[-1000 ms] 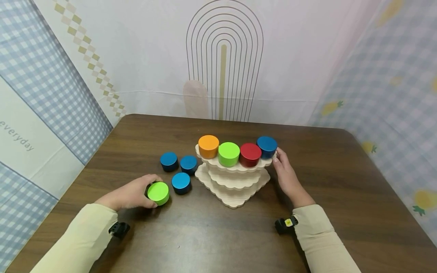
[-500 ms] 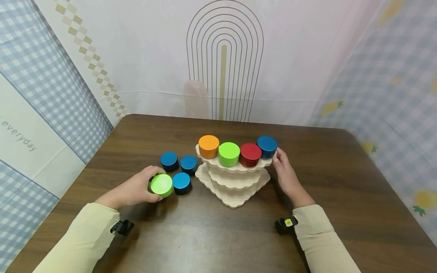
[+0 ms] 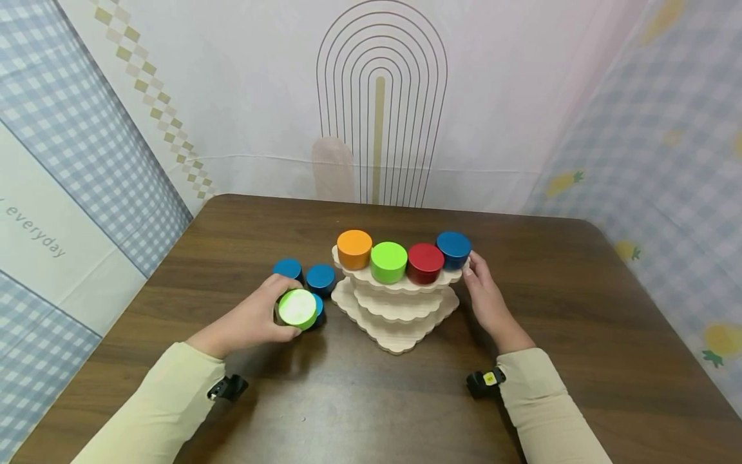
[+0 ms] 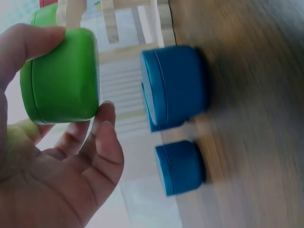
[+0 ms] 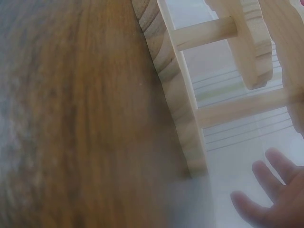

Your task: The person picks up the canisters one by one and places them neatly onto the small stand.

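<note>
My left hand (image 3: 257, 316) grips a round green lidded tin (image 3: 297, 309) by its sides, thumb and fingers round it. In the left wrist view the green tin (image 4: 64, 78) is up off the table, its lid facing left. It partly covers one of three blue tins (image 3: 321, 278) grouped on the table. At the right end of a tiered wooden stand (image 3: 406, 283), my right hand (image 3: 489, 299) holds the scalloped edge of the top tier. In the right wrist view, loosely spread fingers (image 5: 268, 183) show beside the stand; the contact itself is out of frame.
On the stand's top tier stand an orange tin (image 3: 354, 249), a green tin (image 3: 389, 262), a red tin (image 3: 426, 263) and a blue tin (image 3: 453, 250). Two lower tiers of bare wood show beneath. A patterned cloth (image 3: 261, 96) hangs behind the brown table (image 3: 377, 406).
My left hand has raised the green tin and carried it right, from left of the blue tins to over the nearest one. My right hand and the stand have not moved.
</note>
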